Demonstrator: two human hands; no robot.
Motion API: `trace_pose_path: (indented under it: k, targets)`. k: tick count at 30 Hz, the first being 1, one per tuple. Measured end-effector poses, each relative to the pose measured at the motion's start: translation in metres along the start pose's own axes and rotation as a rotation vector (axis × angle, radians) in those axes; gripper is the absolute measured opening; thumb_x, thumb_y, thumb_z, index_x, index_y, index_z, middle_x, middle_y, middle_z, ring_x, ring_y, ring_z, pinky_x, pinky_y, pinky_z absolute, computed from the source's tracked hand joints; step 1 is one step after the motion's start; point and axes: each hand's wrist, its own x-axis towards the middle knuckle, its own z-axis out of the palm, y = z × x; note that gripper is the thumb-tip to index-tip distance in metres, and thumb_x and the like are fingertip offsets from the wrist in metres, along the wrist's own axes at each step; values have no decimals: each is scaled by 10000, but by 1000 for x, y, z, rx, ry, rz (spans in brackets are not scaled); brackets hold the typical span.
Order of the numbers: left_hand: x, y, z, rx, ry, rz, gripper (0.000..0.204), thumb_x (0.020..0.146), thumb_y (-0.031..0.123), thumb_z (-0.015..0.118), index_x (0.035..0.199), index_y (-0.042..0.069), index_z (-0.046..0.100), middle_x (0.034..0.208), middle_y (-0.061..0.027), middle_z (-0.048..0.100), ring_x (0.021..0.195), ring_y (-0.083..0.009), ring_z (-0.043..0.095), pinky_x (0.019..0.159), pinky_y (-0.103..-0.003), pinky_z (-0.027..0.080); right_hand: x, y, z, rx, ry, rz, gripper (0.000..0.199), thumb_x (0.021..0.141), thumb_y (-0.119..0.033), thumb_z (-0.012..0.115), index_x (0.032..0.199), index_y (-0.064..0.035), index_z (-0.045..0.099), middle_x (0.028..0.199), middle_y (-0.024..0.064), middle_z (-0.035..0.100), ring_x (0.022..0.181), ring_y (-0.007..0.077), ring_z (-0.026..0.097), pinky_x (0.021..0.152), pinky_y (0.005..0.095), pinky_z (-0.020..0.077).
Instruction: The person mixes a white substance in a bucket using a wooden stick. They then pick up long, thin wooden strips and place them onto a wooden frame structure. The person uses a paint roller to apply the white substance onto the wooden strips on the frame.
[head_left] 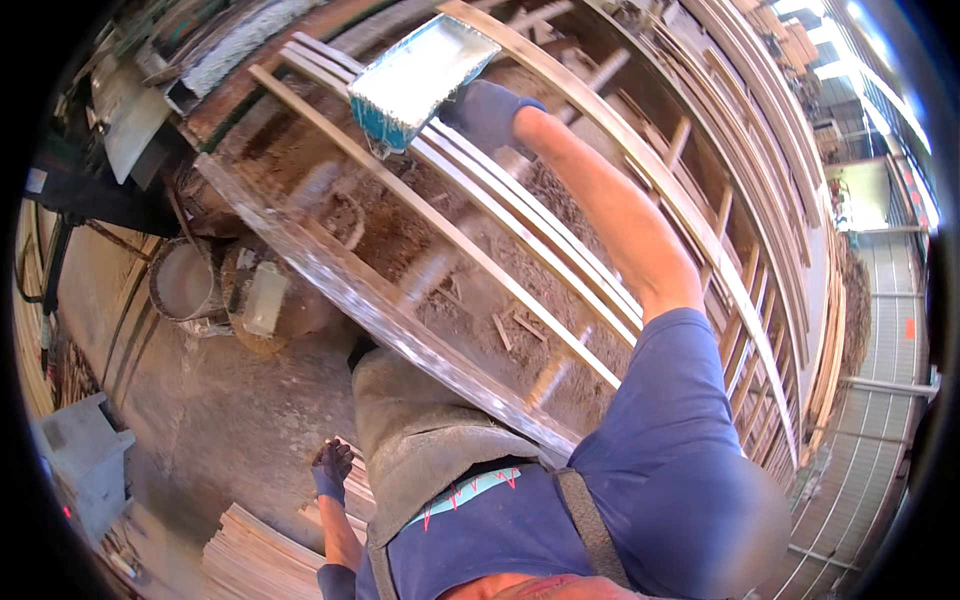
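Gloves cover both your hands in the head view. Your right hand (487, 110), in a dark blue glove, reaches out toward twelve o'clock at the end of a bare, outstretched forearm and is closed on the near end of a metal tray (420, 75), whitish inside with a blue-green rim. The tray tilts, its blue edge lowest, and sits just above a bundle of long pale wooden strips (520, 230) that run from ten o'clock down toward four o'clock across a wide rack (395, 310) with a worn, paint-streaked front rail.

Your left hand (332, 470) hangs low at about seven o'clock, in a dark glove with the fingers loosely curled; it looks to rest on or just above a stack of thin pale boards (265, 555), though contact is hard to judge at this size and I cannot tell whether it grips anything.

At nine o'clock, on the dusty concrete floor (220, 420), stands a round bucket (185, 280) with a pale plastic jug (265, 297) just beside it. A grey apron (420, 440) and blue shirt fill the lower middle. More wooden frames (760, 200) curve away from one to four o'clock.
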Motion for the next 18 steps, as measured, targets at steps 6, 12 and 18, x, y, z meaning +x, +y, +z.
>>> trace_pose_path:
  k: [6,12,18]
  targets:
    - [-54,-78,47,211,-24,91,290,925,336,580,1088,107,650,843,-46,705,664,-161,659,539,-278,467,-236,5,46,280,-48,191,335,948,-299,483,1031,-24,655,959,223,681,885,372,667,838,446,524]
    - [-93,-124,78,471,-110,311,362,913,382,606,1129,96,658,935,-79,721,701,-159,662,610,-298,475,-503,-27,63,346,-109,393,323,918,-285,513,994,-1,644,919,263,665,849,406,658,784,477,529]
    - [-160,-215,118,396,-117,385,306,920,334,619,1090,85,666,988,-92,712,769,-142,662,636,-247,456,-744,-37,123,345,-65,454,272,907,-254,513,1099,-114,646,1057,218,655,951,378,640,840,452,503]
